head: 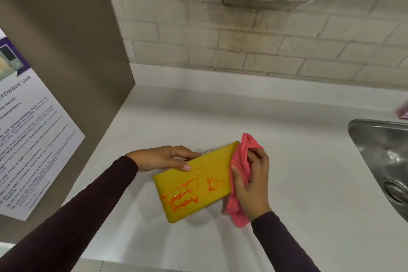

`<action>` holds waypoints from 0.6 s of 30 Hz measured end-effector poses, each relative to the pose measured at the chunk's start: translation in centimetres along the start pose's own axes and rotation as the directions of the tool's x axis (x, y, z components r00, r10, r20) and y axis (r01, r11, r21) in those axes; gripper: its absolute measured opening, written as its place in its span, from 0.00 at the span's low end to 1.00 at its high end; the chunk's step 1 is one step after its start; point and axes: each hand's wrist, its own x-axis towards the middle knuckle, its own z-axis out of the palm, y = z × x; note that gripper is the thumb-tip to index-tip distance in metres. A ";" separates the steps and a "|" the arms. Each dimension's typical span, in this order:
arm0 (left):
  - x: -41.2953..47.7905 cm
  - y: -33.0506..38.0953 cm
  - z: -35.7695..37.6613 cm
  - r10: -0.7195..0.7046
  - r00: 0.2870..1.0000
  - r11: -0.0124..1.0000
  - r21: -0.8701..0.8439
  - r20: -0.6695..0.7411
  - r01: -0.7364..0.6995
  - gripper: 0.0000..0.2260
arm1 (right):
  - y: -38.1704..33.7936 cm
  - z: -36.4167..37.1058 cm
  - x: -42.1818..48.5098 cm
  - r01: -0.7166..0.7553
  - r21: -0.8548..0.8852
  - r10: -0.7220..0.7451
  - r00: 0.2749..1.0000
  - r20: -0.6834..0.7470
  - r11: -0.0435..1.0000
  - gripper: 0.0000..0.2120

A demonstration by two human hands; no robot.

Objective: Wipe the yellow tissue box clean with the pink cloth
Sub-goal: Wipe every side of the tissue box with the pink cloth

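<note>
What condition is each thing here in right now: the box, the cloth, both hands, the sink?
yellow tissue box: lying flat on the counter, top streaked with wet orange liquid, unwiped.
pink cloth: bunched, pressed against the box's right end.
left hand: steadying the box's far edge.
right hand: closed on the cloth.
sink: no water visibly running.

Looked like a shared kitchenette: steel sink (384, 161) far right in white table (287, 117), brick wall (242, 40) behind, microwave-use notice (28, 139) posted left.
</note>
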 end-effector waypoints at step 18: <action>0.8 1.5 2.6 0.061 0.982 0.992 0.117 -0.179 -0.040 0.12 | -0.1 -0.6 1.8 0.169 -0.119 -0.145 0.972 0.186 0.978 0.16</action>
